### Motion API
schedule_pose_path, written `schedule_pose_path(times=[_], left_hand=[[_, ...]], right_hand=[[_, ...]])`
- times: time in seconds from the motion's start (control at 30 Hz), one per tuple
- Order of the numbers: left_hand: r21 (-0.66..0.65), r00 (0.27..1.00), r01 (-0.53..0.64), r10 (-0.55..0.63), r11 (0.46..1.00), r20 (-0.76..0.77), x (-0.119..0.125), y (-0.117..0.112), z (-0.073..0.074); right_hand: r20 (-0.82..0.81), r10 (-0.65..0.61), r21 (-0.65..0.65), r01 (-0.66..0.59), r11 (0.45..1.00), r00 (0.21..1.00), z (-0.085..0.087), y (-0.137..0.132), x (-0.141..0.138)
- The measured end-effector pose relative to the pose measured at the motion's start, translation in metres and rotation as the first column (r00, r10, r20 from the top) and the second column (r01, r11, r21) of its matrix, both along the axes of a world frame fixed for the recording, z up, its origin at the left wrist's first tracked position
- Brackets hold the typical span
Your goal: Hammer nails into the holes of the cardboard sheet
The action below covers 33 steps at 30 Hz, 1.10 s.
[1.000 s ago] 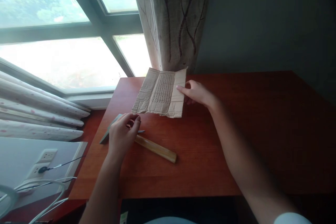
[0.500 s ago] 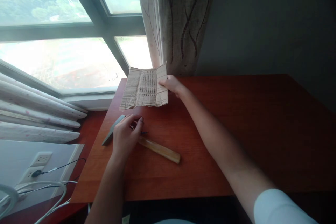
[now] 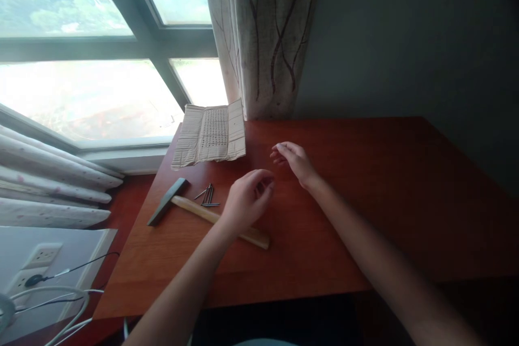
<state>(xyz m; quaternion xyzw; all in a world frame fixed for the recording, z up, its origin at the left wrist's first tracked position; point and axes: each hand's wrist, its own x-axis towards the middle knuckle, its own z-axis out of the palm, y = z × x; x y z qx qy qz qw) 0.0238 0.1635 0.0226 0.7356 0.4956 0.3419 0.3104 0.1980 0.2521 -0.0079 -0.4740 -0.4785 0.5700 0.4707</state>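
Note:
My left hand hovers over the handle end of the hammer, its fingers curled in toward the thumb. Whatever it may hold is too small or hidden to make out. Just beyond it, my right hand is held above the table with fingers loosely bent and apart, holding nothing visible. Several nails lie loose beside the hammer's handle, near its dark metal head. Behind them a creased sheet of corrugated cardboard, with rows of small holes in its middle panel, stands at the table's far left corner.
Both hands are over a reddish-brown wooden table. At the back left are a window and a patterned curtain. Wall sockets with a plugged-in cord and white cables are beyond the table's left edge.
My right hand has let go of the cardboard and come back toward me. My left hand has moved right, away from the nails, uncovering them and the hammer's head. The view has shifted slightly.

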Motion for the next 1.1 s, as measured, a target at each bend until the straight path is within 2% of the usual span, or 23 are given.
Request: schedule_pose_path(times=[0.1, 0.17, 0.23, 0.4, 0.5, 0.6, 0.67, 0.73, 0.83, 0.97, 1.1], left_hand=[[-0.016, 0.994, 0.106, -0.105, 0.994, 0.034, 0.043, 0.019, -0.010], [-0.066, 0.993, 0.095, -0.090, 0.993, 0.080, 0.063, 0.033, -0.019], [-0.093, 0.994, 0.070, -0.062, 0.993, 0.092, 0.073, 0.043, -0.028], [-0.140, 0.991, 0.037, -0.018, 0.989, 0.136, 0.067, 0.049, -0.039], [-0.171, 0.973, 0.013, 0.027, 0.985, 0.229, 0.061, 0.049, -0.039], [-0.210, 0.923, -0.070, 0.143, 0.975, 0.356, 0.058, 0.051, -0.038], [-0.236, 0.891, -0.086, 0.181, 0.968, 0.417, 0.058, 0.052, -0.036], [-0.270, 0.876, -0.009, 0.138, 0.963, 0.462, 0.060, 0.051, -0.033], [-0.339, 0.836, 0.191, 0.028, 0.921, 0.547, 0.061, 0.047, -0.029], [-0.395, 0.743, 0.368, -0.011, 0.842, 0.670, 0.061, 0.044, -0.027], [-0.425, 0.708, 0.437, -0.012, 0.792, 0.706, 0.062, 0.044, -0.029]], right_hand=[[-0.118, -0.008, -0.014, 0.006, 1.000, 0.993, -0.008, -0.023, 0.016], [-0.151, -0.027, 0.019, 0.030, 0.999, 0.988, -0.012, -0.031, 0.019], [-0.112, -0.016, 0.080, 0.025, 0.997, 0.994, -0.014, -0.035, 0.019], [0.109, 0.061, 0.233, -0.085, 0.969, 0.992, -0.018, -0.036, 0.021], [0.154, -0.034, 0.270, -0.008, 0.963, 0.988, -0.019, -0.036, 0.025], [0.058, -0.126, 0.174, 0.115, 0.978, 0.990, -0.015, -0.037, 0.030], [-0.077, -0.035, 0.038, 0.038, 0.999, 0.996, -0.012, -0.040, 0.032], [-0.219, 0.123, -0.053, -0.138, 0.989, 0.968, -0.009, -0.042, 0.033], [-0.357, 0.262, -0.065, -0.303, 0.951, 0.897, -0.008, -0.046, 0.033], [-0.402, 0.332, -0.035, -0.376, 0.926, 0.853, -0.005, -0.046, 0.037], [-0.408, 0.347, -0.030, -0.392, 0.919, 0.844, -0.002, -0.045, 0.040]])
